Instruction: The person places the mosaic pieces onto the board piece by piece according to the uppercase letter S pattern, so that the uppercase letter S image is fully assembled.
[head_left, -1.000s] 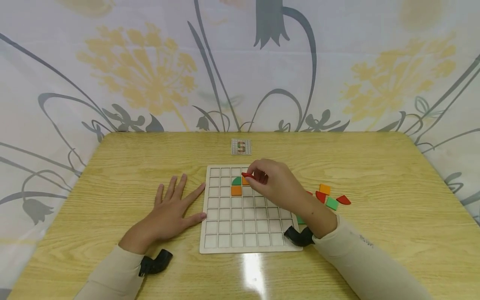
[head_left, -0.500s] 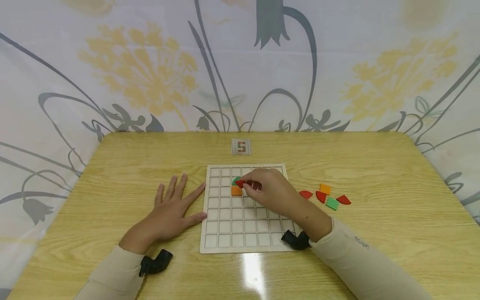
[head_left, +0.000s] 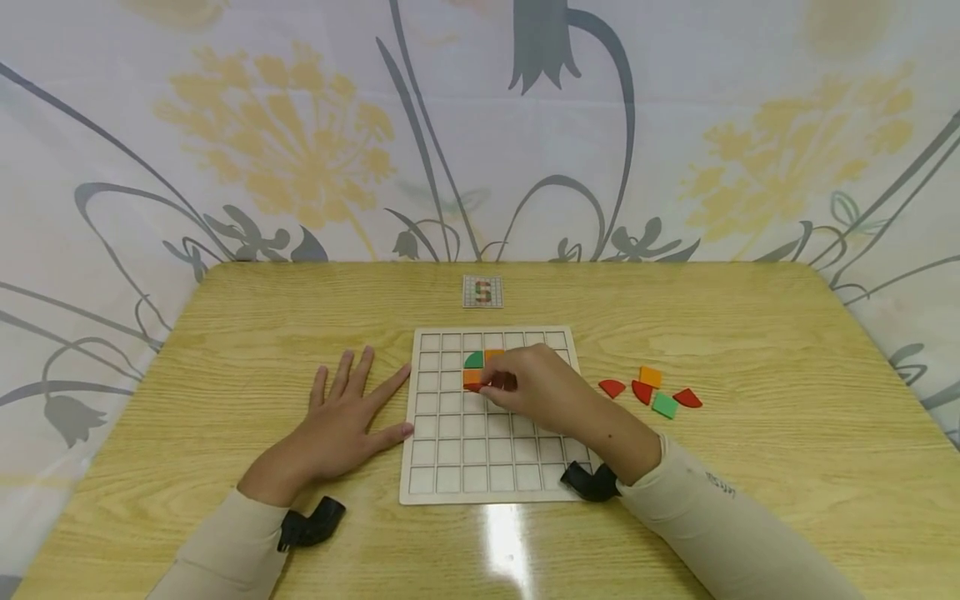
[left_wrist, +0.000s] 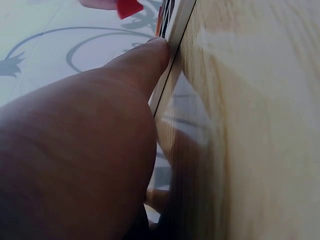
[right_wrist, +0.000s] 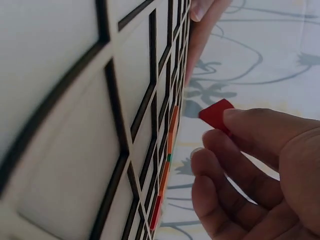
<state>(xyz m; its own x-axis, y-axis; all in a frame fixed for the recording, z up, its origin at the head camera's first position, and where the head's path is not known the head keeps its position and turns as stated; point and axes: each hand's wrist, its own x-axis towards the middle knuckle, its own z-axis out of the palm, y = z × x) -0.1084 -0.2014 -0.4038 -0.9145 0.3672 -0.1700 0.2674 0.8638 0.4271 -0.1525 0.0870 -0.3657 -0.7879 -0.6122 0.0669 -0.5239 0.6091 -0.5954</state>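
My right hand [head_left: 536, 383] pinches a red quarter-circle tile [right_wrist: 216, 114] between thumb and index finger. It holds the tile over the white grid board [head_left: 450, 479], just below an orange square tile [head_left: 472, 377]. Above that orange tile sits a green quarter-circle tile [head_left: 474, 360], with another orange square [head_left: 494, 355] to its right. In the right wrist view a red tile [right_wrist: 156, 212] also lies on the board, beyond the orange ones. My left hand [head_left: 337, 429] rests flat on the table, fingers spread, its thumb and index fingertips at the board's left edge.
Loose tiles lie right of the board: several red quarter-circles [head_left: 687, 397], an orange square [head_left: 650, 377] and a light green square [head_left: 664, 406]. A small pattern card [head_left: 482, 292] lies behind the board. A floral curtain [head_left: 480, 125] hangs at the table's far edge.
My right hand has carried the red tile left and toward me, from near the upper orange tile to just below the lower one. The left hand stays in place.
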